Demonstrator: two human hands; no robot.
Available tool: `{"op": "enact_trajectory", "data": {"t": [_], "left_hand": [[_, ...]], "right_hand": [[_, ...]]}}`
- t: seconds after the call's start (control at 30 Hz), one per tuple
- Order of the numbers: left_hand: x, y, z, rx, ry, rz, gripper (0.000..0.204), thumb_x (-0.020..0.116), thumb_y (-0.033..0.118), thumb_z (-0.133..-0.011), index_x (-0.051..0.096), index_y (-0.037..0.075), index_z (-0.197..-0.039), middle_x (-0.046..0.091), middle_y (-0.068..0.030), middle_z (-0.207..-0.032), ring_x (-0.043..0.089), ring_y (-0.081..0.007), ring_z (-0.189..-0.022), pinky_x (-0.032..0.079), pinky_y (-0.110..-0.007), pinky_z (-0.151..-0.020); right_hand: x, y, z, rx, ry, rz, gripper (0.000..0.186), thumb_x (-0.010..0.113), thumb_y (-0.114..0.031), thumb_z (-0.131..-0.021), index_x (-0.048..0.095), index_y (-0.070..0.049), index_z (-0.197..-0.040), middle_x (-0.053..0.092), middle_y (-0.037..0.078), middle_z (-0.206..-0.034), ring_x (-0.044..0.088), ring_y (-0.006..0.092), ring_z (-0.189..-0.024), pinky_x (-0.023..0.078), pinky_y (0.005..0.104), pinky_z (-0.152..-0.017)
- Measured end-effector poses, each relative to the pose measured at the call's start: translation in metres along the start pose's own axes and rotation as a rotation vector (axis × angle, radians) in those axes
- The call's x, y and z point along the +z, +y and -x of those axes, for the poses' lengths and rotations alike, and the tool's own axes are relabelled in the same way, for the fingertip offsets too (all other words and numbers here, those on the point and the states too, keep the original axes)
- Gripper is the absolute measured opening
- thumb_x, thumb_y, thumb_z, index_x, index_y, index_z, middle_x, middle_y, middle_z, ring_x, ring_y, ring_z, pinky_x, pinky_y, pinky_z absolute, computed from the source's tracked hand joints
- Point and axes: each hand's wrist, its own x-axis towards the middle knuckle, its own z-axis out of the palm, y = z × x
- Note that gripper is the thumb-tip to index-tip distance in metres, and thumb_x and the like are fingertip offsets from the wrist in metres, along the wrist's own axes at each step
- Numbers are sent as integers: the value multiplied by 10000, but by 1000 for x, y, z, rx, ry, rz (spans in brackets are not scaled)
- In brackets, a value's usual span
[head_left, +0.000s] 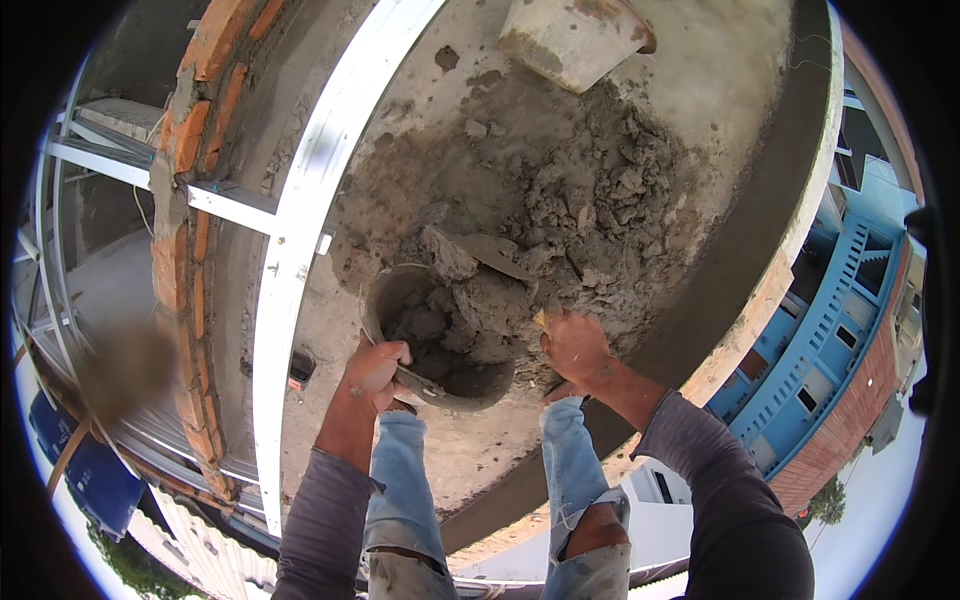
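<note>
A mortar-smeared bucket (374, 302) stands in front of me, tipped toward the heap, with grey mortar (425, 322) inside. My left hand (374, 372) is closed on the bucket's near-left rim. In my right hand (578, 348) is a trowel, its yellowish handle end (541, 319) showing by the thumb. The mortar-coated trowel blade (492, 258) lies at the bucket's far-right rim, with a load of mortar below it. How the blade joins the handle is hidden. Beyond the bucket spreads a heap of wet, lumpy mortar (610, 190) on the concrete floor.
Another dirty bucket (570, 45) stands beyond the heap. A white metal beam (300, 215) runs along the left, with a brick wall edge (180, 270) past it. A low ledge (745, 300) curves along the right, with a blue building (830, 340) beyond. A small dark object (301, 370) lies near the beam.
</note>
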Motion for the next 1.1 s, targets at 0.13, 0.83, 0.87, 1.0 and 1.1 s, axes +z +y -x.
{"op": "enact_trajectory", "data": {"t": [0.13, 0.83, 0.87, 1.0, 1.1], "left_hand": [[1, -22, 6, 23, -95, 188, 754, 630, 81, -734, 334, 150, -1424, 544, -104, -1024, 569, -256, -817, 513, -486, -562], [22, -40, 7, 17, 117, 46, 457, 605, 1, -809, 484, 77, -1243, 580, -105, -964, 652, -291, -812, 603, -532, -655], [23, -39, 8, 6, 140, 16, 470, 605, -2, -804, 488, 79, -1252, 586, -110, -977, 652, -287, -808, 607, -526, -652], [22, -37, 8, -3, 111, 5, 495, 602, -10, -789, 484, 80, -1261, 588, -118, -1001, 650, -279, -785, 612, -479, -599], [19, -41, 2, 13, 70, 27, 605, 622, 11, -764, 400, 79, -1323, 546, -144, -1063, 633, -292, -828, 596, -474, -607]], "right_hand": [[16, -37, 45, -94, 68, 109, 277, 610, -162, -902, 551, 36, -1086, 685, 194, -900, 731, 339, -744, 599, 438, -621], [-90, 115, 4, 10, 86, 127, 301, 615, -222, -870, 642, -53, -1118, 709, 202, -1073, 693, 390, -944, 543, 505, -822], [-109, 144, -22, 160, 59, 12, 269, 606, -196, -867, 659, -30, -1072, 718, 218, -965, 691, 411, -886, 536, 525, -793], [-124, 213, -99, 248, 158, -251, 275, 668, -234, -873, 633, -2, -1019, 690, 197, -849, 685, 347, -784, 522, 489, -705], [-62, 197, -141, 190, 83, -169, 377, 712, -240, -893, 547, 7, -1124, 662, 150, -894, 651, 286, -739, 496, 446, -638]]}}
